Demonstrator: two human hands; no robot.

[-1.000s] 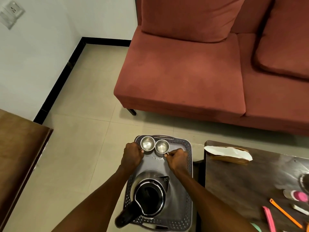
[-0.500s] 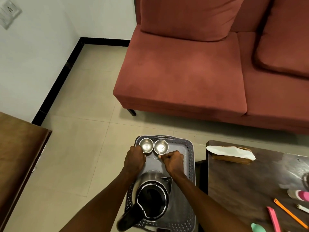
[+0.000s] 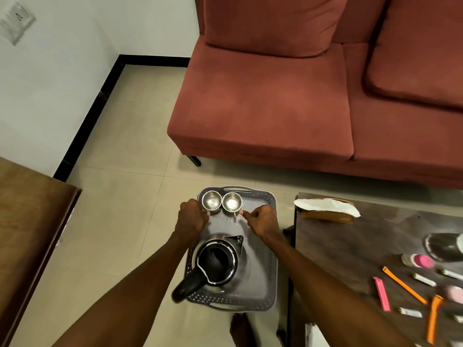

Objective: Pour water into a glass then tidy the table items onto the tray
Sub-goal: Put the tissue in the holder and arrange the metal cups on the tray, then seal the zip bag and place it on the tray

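A grey plastic tray (image 3: 268,249) sits low beside the dark table (image 3: 370,246). On its near half stands a steel kettle (image 3: 218,264) with a black handle and its lid open. Two small steel cups stand side by side at the tray's far edge. My left hand (image 3: 191,219) is closed on the handle of the left steel cup (image 3: 211,201). My right hand (image 3: 263,219) is curled, with its pinched fingertips just right of the handle of the right steel cup (image 3: 232,202). I cannot tell whether they touch it.
On the table lie a tissue holder (image 3: 325,209), orange and pink clips (image 3: 403,284), a pink-capped item (image 3: 421,261) and a dark round object (image 3: 443,246). A red sofa (image 3: 275,101) stands beyond, a wooden surface (image 3: 30,221) at the left, and a foot (image 3: 239,326) below the tray.
My right hand has drawn a little to the right, away from the right cup's handle. The left hand stays at the left cup. The camera view has shifted slightly.
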